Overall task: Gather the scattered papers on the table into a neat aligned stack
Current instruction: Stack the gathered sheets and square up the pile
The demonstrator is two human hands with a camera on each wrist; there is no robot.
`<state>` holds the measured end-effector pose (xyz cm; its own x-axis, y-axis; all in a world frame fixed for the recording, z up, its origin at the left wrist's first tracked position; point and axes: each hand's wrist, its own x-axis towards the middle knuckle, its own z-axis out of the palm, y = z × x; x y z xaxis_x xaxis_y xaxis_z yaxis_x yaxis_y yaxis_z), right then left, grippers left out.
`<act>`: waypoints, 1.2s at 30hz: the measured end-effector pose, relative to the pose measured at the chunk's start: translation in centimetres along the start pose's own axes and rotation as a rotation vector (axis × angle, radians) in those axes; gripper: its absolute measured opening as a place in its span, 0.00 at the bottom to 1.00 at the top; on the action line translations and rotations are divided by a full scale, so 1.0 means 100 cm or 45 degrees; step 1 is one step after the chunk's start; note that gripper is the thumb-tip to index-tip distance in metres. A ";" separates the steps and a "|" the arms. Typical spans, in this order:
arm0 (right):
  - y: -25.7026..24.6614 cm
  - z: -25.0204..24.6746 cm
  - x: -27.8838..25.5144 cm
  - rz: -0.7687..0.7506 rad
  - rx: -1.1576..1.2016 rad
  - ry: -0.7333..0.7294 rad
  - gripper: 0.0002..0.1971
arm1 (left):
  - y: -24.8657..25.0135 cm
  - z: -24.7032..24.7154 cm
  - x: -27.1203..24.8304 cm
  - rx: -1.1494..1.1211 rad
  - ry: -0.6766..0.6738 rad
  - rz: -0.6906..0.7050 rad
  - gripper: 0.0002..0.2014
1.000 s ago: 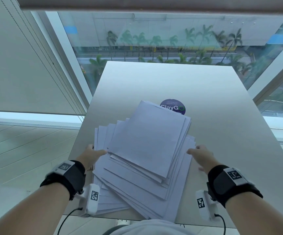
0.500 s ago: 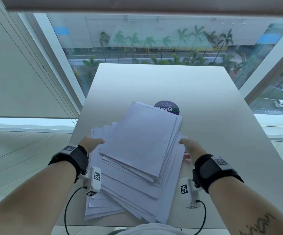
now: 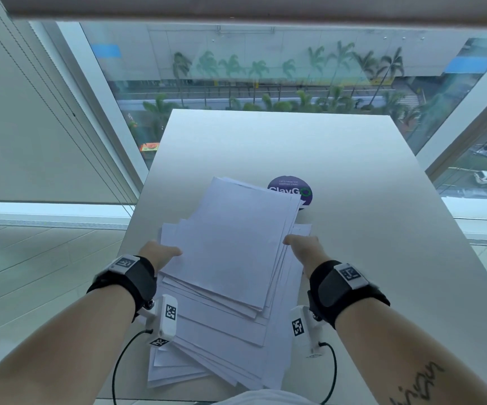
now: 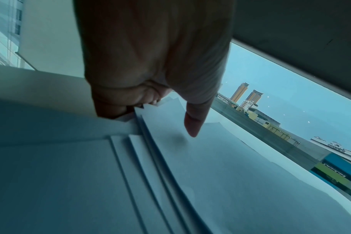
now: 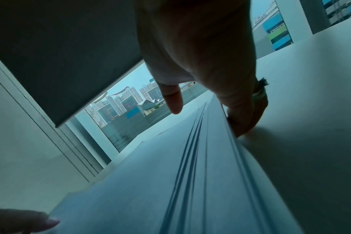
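Note:
A loose pile of white papers (image 3: 230, 258) lies fanned on the grey table (image 3: 368, 258), with its upper sheets skewed to the right. My left hand (image 3: 163, 252) holds the pile's left edge: in the left wrist view its fingers (image 4: 128, 102) curl in against the sheet edges and the thumb hovers over the top sheet (image 4: 220, 174). My right hand (image 3: 300, 244) holds the right edge. There the fingers (image 5: 242, 120) reach under the papers (image 5: 150, 182) and the thumb stays just above them. Lower sheets stick out toward me.
A round purple sticker (image 3: 297, 188) is on the table, partly under the pile's far corner. The table's left edge (image 3: 137, 229) drops to a tiled floor. Large windows stand behind the table's far edge (image 3: 280, 111). Bare tabletop lies to the right and beyond the pile.
Both hands have moved inward from beside the pile and taken hold of its side edges. The fanned sheets are pushed closer together, so the pile is narrower.

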<state>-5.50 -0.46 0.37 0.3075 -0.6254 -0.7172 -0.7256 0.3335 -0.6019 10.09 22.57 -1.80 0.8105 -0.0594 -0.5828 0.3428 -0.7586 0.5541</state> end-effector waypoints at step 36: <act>-0.010 0.002 -0.015 -0.032 -0.189 -0.098 0.23 | -0.015 0.006 -0.014 -0.072 -0.162 0.000 0.47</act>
<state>-5.12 0.27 1.99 0.3691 -0.5745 -0.7305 -0.7982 0.2067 -0.5659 8.21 23.42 -2.16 0.7447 -0.1439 -0.6517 0.3721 -0.7210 0.5845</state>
